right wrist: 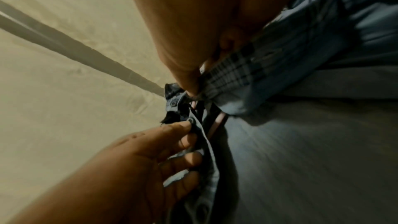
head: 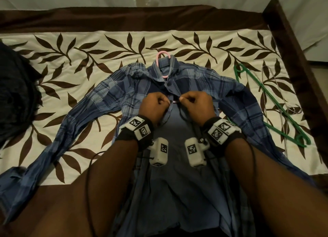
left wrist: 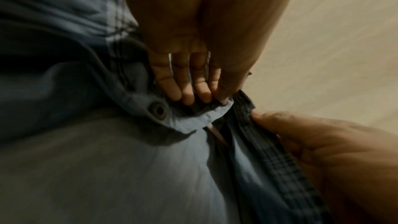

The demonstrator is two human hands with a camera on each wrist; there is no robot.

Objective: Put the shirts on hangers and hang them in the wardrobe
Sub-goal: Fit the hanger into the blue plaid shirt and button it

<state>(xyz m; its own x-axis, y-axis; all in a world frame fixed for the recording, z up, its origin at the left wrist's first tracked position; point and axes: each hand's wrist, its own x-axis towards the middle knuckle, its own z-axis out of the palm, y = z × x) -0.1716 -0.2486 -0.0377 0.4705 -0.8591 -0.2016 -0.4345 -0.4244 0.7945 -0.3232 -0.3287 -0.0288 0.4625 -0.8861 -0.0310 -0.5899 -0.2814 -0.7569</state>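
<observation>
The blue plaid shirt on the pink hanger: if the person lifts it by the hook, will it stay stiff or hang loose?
The blue plaid shirt would probably hang loose: its sleeves lie limp and wrinkled on the bedspread. It looks thin, so likely light. The pink hanger should hold the shoulders, yet the front is mostly open below where the left hand and right hand pinch it, so it may slide.

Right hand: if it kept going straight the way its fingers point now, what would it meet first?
Probably the left hand: the right hand points across the shirt opening toward it, with only a narrow gap between their fingers.
</observation>
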